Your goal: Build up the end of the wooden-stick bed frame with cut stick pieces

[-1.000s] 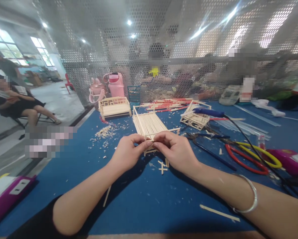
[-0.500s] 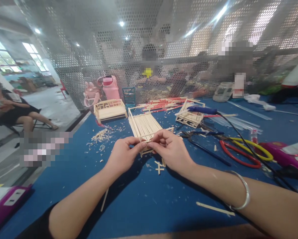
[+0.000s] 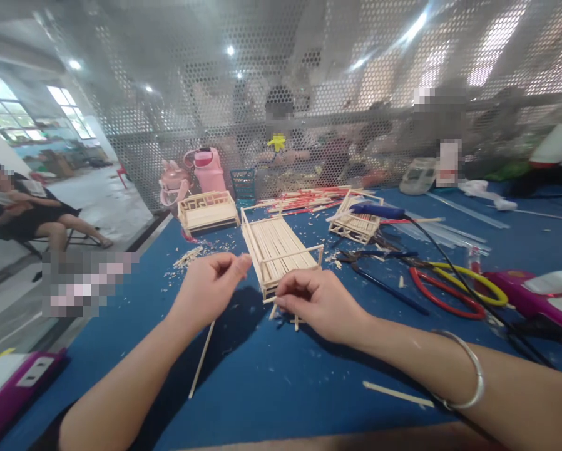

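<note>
A small bed-like model of thin wooden sticks (image 3: 279, 249) stands on the blue table (image 3: 271, 376). My right hand (image 3: 316, 302) is just in front of its near end, fingers pinched on a short wooden stick piece (image 3: 270, 299). My left hand (image 3: 210, 285) hovers to the left of the model, fingers curled with thumb against forefinger; whether it holds anything I cannot make out. A long thin stick (image 3: 201, 359) lies on the table under my left wrist. A silver bangle (image 3: 469, 376) sits on my right wrist.
Two more stick models (image 3: 208, 211) (image 3: 358, 220) stand farther back, with wood scraps (image 3: 191, 255). To the right lie a blue glue gun (image 3: 379, 210) with black cord, pliers (image 3: 379, 263), red and yellow handled cutters (image 3: 454, 291). Perforated mesh screen (image 3: 281, 94) behind; people sit beyond.
My hands, pinched together in front of the model, have separated. The left hand moved left and up; the right hand dropped lower, keeping a short stick piece.
</note>
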Action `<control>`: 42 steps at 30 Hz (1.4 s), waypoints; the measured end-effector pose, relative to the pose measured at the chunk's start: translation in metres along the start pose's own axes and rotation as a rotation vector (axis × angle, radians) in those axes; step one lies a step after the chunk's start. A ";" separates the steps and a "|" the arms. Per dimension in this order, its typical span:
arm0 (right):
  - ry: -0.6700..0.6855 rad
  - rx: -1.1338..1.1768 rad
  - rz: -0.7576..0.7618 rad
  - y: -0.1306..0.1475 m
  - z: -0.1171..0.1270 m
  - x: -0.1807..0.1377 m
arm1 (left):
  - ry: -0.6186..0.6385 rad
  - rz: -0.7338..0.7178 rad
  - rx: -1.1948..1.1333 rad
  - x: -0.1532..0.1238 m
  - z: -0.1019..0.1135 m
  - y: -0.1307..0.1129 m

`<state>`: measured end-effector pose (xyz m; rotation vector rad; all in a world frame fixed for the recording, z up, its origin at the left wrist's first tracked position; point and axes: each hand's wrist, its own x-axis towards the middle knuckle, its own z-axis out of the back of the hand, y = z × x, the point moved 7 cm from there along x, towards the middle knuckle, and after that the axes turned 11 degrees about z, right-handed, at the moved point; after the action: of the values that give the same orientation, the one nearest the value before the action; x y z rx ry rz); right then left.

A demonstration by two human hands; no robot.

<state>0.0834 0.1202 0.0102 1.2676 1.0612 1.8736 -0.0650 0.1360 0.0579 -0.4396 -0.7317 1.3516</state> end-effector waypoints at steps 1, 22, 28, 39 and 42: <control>0.003 -0.018 0.032 0.003 0.001 0.000 | 0.032 -0.066 0.053 -0.006 -0.002 -0.008; 0.348 -1.390 -0.529 0.001 0.129 -0.058 | 0.441 -0.007 0.084 -0.043 -0.060 -0.009; 0.305 -1.408 -0.560 -0.008 0.139 -0.071 | 0.382 -0.132 0.563 -0.043 -0.071 -0.002; 0.055 -1.479 -0.749 -0.009 0.184 -0.095 | 0.301 -0.145 0.534 -0.042 -0.063 -0.008; 0.088 -1.395 -0.744 -0.012 0.189 -0.087 | 0.281 -0.141 0.444 -0.042 -0.060 -0.012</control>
<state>0.2915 0.1039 0.0026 -0.0496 0.0229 1.4574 -0.0165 0.1003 0.0146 -0.2108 -0.2148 1.2431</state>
